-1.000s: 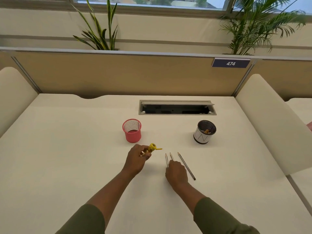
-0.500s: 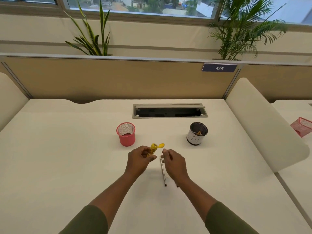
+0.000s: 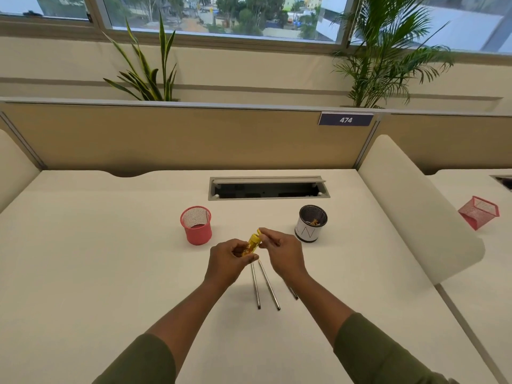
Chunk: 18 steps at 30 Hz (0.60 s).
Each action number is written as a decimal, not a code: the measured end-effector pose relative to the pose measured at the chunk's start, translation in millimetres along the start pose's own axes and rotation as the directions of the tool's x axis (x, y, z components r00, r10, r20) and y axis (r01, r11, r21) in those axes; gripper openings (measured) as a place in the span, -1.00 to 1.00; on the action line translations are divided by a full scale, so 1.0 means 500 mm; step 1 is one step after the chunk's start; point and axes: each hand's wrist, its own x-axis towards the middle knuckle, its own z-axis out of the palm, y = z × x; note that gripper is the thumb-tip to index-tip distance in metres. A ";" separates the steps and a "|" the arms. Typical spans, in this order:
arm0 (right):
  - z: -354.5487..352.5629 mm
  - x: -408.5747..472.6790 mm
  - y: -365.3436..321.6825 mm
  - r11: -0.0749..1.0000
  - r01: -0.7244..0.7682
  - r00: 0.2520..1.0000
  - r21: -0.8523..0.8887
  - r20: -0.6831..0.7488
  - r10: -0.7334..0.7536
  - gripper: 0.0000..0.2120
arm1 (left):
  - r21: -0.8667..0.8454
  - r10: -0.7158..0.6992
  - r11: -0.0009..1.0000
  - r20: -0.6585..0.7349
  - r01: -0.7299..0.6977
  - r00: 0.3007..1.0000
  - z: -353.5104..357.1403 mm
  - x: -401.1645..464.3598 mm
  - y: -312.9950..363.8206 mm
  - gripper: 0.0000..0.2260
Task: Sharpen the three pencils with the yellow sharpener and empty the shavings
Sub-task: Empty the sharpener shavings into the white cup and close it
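Note:
My left hand [image 3: 227, 261] grips the yellow sharpener [image 3: 252, 244] by its body, above the desk's middle. My right hand [image 3: 281, 252] pinches the sharpener's top end, where its yellow lid sits; whether the lid is on or off I cannot tell. Shavings show through the clear yellow body. Two grey pencils [image 3: 268, 284] lie side by side on the desk just below my hands. A third pencil [image 3: 293, 293] is mostly hidden under my right forearm.
A red mesh cup [image 3: 196, 225] stands left of the hands. A white cup with a dark inside [image 3: 310, 224] stands to the right, holding a few shavings. A cable slot [image 3: 268, 188] opens behind them. A curved divider [image 3: 415, 212] bounds the desk's right side.
My right hand left the pencils on the desk and rose to the sharpener's top end. My left hand kept its hold. The camera tilted up.

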 end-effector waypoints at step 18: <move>-0.081 0.060 -0.018 0.924 0.141 0.956 -0.357 0.293 -0.033 -0.74 | 0.104 0.086 0.991 0.007 -0.087 0.996 0.040 0.011 0.059 -0.82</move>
